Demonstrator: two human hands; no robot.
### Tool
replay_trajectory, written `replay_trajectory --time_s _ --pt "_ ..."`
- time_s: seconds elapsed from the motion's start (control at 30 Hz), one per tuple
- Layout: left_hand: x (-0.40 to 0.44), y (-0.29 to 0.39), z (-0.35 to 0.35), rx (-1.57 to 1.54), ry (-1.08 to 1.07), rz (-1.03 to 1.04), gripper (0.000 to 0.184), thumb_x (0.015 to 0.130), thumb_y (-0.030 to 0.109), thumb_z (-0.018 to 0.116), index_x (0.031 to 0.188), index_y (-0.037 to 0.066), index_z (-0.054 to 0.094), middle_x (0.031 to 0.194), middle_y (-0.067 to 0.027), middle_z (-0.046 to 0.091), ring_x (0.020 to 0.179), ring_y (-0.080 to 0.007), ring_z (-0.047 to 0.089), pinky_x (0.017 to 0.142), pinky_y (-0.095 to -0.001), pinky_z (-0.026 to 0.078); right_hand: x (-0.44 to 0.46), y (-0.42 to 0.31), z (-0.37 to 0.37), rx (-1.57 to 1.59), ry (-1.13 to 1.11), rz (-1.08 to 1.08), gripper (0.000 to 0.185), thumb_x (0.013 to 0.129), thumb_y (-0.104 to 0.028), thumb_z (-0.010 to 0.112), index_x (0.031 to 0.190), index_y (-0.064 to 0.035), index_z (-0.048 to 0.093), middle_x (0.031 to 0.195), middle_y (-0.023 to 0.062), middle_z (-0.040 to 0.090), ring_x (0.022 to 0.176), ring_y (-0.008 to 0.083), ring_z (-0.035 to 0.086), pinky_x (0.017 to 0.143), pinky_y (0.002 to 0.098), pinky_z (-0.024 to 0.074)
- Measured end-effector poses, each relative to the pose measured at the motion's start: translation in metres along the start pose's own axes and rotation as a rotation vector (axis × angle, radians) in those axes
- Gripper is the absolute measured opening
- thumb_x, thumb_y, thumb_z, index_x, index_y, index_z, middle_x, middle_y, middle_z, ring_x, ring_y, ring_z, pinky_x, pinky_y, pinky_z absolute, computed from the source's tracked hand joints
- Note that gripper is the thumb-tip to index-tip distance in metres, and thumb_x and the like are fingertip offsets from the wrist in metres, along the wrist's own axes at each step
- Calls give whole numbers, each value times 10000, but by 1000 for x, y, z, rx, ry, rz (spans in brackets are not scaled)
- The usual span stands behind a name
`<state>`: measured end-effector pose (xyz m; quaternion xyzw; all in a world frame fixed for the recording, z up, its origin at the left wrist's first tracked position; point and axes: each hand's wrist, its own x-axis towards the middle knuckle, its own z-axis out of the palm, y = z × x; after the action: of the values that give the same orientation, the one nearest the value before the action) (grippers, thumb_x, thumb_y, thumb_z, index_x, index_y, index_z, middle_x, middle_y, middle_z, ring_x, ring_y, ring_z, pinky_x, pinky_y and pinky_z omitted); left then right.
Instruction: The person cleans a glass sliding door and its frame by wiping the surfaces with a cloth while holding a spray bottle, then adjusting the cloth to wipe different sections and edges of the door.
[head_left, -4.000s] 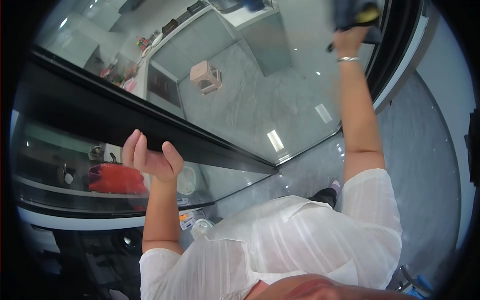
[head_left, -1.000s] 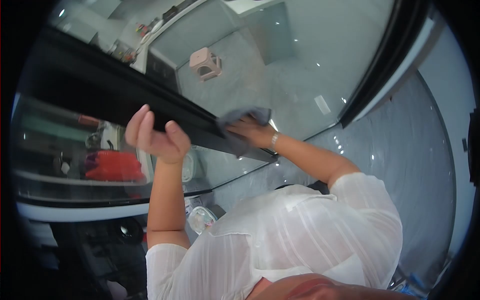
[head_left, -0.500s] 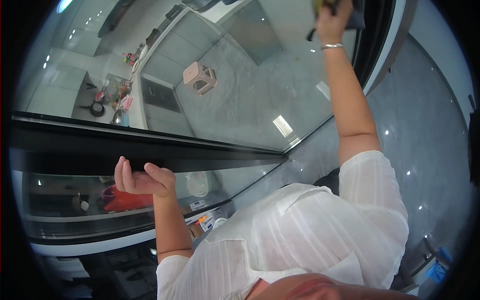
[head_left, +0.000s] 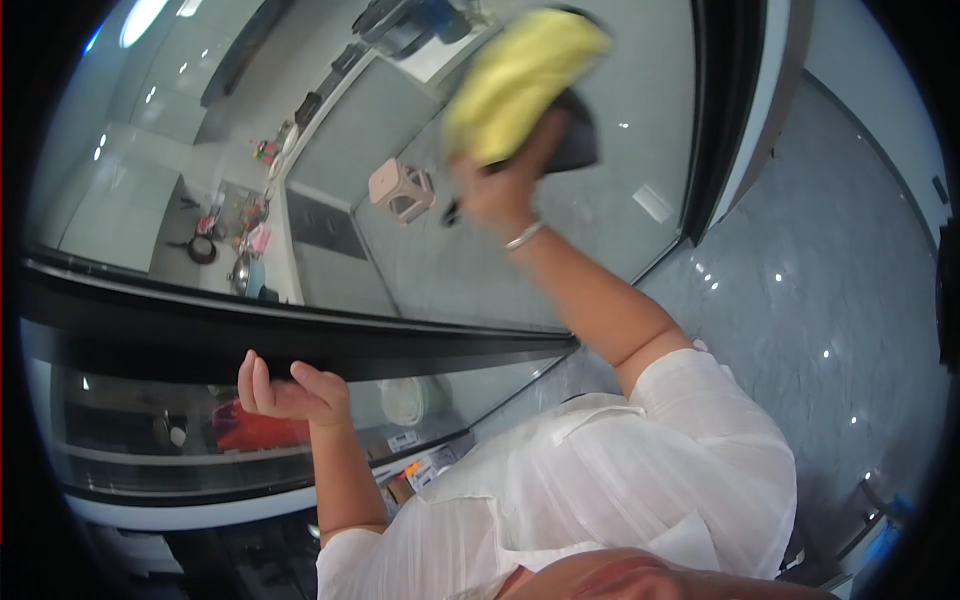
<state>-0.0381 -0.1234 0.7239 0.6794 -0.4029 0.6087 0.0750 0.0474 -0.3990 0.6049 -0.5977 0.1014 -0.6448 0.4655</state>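
My right hand (head_left: 505, 190), smeared by motion and wearing a silver bracelet, is raised in front of a large glass door panel (head_left: 560, 270). It grips a yellow cloth (head_left: 530, 80) with a dark grey piece (head_left: 578, 135) beside it; a short dark end sticks out near the wrist. Whether the cloth touches the glass I cannot tell. My left hand (head_left: 295, 395) holds nothing. Its fingers are loosely bent and the thumb stands apart, near the black door frame bar (head_left: 250, 345).
Through the glass stand a pink stool (head_left: 402, 190), a kitchen counter with a pan (head_left: 202, 248), and dark containers (head_left: 395, 28). A red bag (head_left: 255, 428) shows behind the lower glass. Grey shiny floor (head_left: 800, 280) lies to the right, with a blue item (head_left: 885, 540) near its edge.
My right hand has swept left and down from the upper right with the yellow cloth, which now shows broadly. My left hand has kept its pose; the view has shifted slightly.
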Motion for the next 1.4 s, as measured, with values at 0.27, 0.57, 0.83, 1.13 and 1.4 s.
replay_trajectory --time_s 0.27,0.57,0.83,1.13,1.4 --pt "-1 -2 -1 24 -14 6 354 958 165 486 1230 -41 390 1269 -212 399 1123 -300 444 1011 -425 362 116 -117 19 361 -491 -680 806 638 -258 761 1395 -211 488 1410 107 452 1401 388 280 1159 604 148" --pt "4 -1 -2 200 -87 -28 349 986 175 459 1252 -43 399 1293 -207 380 1149 -294 430 1016 -418 351 206 147 -102 -164 258 -46 524 838 -261 600 1222 83 506 1145 259 551 1139 437 469 1050 500 300" --pt "6 3 -1 330 -118 -33 373 1005 222 433 1250 -58 425 1283 -209 410 1148 -292 424 1002 -416 348 89 208 -119 59 252 802 337 923 -164 447 1082 111 561 1289 274 526 1239 400 447 1052 485 318" --pt "10 8 -7 448 -205 -64 438 1024 307 395 1281 -46 428 1301 -197 424 1180 -296 393 1020 -431 314 383 19 -74 -159 67 -565 579 836 -239 575 1326 48 466 1385 280 448 1333 464 343 1131 593 169" --pt "13 9 -2 494 -192 -50 437 1022 319 408 1293 -23 436 1298 -188 442 1179 -292 394 1025 -424 307 167 208 -155 -87 -25 89 403 897 -149 518 1246 50 544 1307 248 540 1283 433 428 1102 501 280"
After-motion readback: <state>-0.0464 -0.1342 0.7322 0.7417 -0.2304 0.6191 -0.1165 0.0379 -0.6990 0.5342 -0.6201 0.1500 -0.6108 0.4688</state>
